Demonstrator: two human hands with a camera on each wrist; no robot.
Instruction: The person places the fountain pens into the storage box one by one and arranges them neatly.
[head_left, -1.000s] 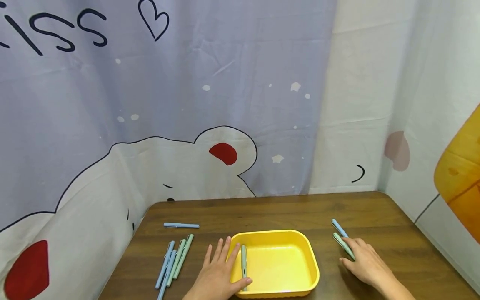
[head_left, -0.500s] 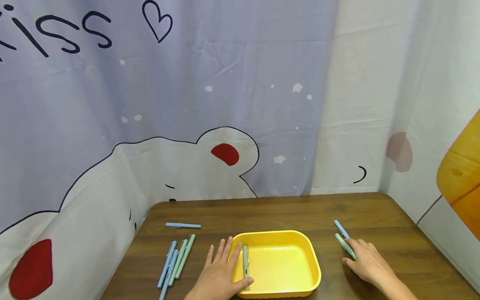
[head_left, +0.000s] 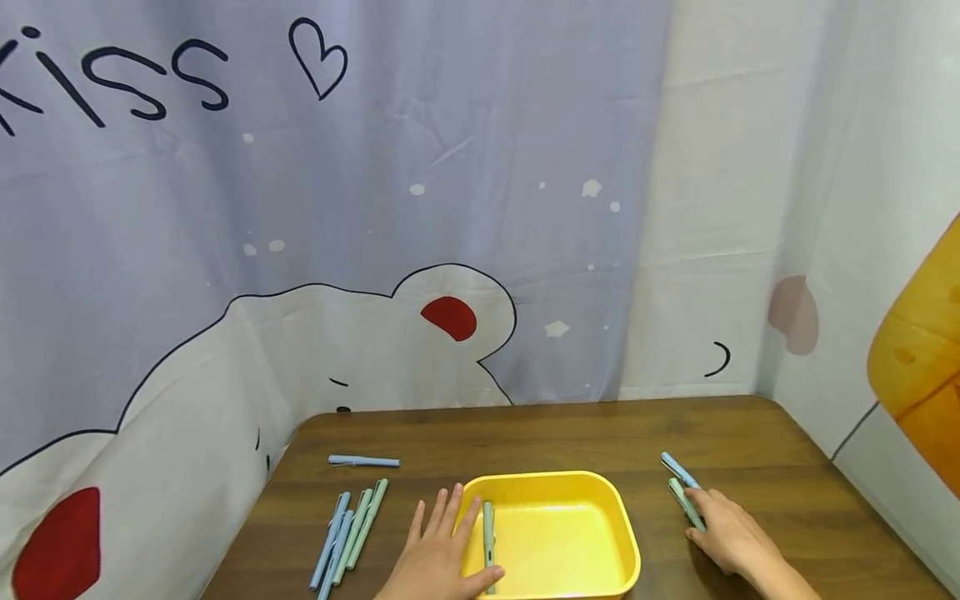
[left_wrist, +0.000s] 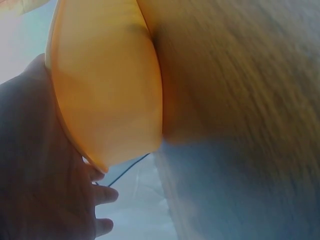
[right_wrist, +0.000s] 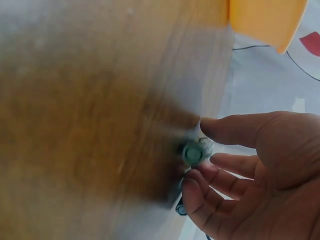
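Note:
In the head view my left hand (head_left: 442, 554), fingers spread and straight, rests on the left rim of a yellow plastic box (head_left: 562, 533). One green pen (head_left: 489, 533) lies inside along the box's left side, near the thumb. To the right of the box, my right hand (head_left: 731, 533) has its fingers curled round another green pen (right_wrist: 193, 154). The thumb is on the pen's other side; whether it touches is unclear. A blue pen (head_left: 678, 469) lies just beyond, partly hidden by the fingers. In the left wrist view the left hand (left_wrist: 45, 165) lies along the box wall.
Left of the box, blue pens (head_left: 330, 540) and green pens (head_left: 367, 525) lie side by side in a slanted group. Another blue pen (head_left: 363, 461) lies crosswise behind them. A printed curtain (head_left: 450, 208) hangs behind the wooden table (head_left: 525, 433).
The head view has shifted slightly. My left hand stays on the box rim. The right hand remains at the green pen, which looks turned a little.

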